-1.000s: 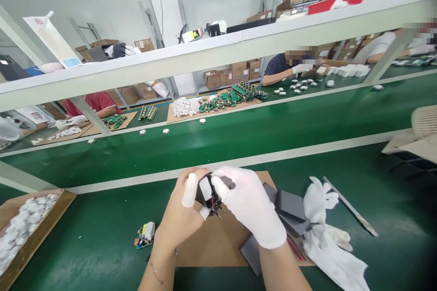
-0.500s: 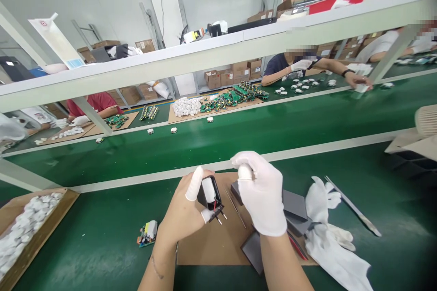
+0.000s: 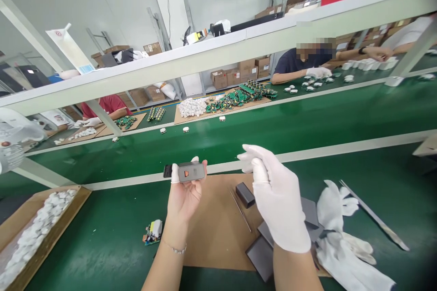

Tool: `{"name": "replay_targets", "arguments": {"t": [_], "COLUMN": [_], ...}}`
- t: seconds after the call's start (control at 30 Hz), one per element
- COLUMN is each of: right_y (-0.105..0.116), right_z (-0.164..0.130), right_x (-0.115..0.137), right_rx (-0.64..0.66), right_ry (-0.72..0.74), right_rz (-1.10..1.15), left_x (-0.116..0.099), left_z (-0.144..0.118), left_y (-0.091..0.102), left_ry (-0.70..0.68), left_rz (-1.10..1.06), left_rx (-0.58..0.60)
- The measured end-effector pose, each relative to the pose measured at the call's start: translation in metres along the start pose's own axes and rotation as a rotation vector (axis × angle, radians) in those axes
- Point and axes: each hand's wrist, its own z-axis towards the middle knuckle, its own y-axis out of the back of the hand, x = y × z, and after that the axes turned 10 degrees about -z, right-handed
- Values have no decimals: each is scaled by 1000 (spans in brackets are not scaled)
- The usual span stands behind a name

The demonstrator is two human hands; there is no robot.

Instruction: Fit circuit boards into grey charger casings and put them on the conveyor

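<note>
A small grey charger [image 3: 191, 172] with an orange port on its face sits lifted above the near edge of the table [image 3: 102, 236], pinched between the thumb and fingertips of the bare left hand [image 3: 186, 191], which wears white finger cots. The charger lies level, its long side across the view, over the far edge of a brown cardboard sheet [image 3: 211, 232].

To the right, the gloved right hand [image 3: 276, 195] hangs in the air with its fingers loosely spread and slightly curled, holding nothing, apart from the charger. Beneath it on the cardboard lie a small dark block [image 3: 245, 194], a thin metal rod [image 3: 240, 209] and several grey flat pieces [image 3: 262, 254]. Just right of those is a crumpled pair of white gloves [image 3: 341, 232], and beyond them a long metal strip [image 3: 373, 220].

Left of the cardboard a small circuit board [image 3: 153, 231] rests on the green surface, and further left a cardboard tray of white parts [image 3: 37, 227].

Across the belt, other people work at piles of green boards [image 3: 239, 97] and white pieces [image 3: 191, 107].
</note>
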Motion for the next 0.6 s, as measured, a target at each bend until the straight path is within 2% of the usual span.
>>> {"name": "replay_targets", "arguments": {"t": [0.1, 0.13, 0.2, 0.27, 0.37, 0.47, 0.6], "right_y": [-1, -1, -1, 1, 4, 7, 7], "right_z": [1, 1, 2, 2, 3, 2, 1], "right_x": [-1, -1, -1, 0, 1, 2, 3], "right_rx": [45, 55, 72, 81, 63, 58, 88], "right_ry": [-35, -43, -39, -23, 2, 14, 9], "right_rz": [-8, -9, -1, 4, 0, 0, -6], "left_x": [-1, -1, -2, -6, -22, -42, -59], "left_z": [-1, 2, 15, 41, 98, 146, 173], "left_y": [4, 5, 7, 6, 8, 20, 44], "left_ry": [-20, -78, -302, -567, -739, -779, -677], "left_rz": [103, 235, 594, 908, 1114, 1379, 1729], "left_rx": [17, 21, 11, -26, -111, -229, -294]}}
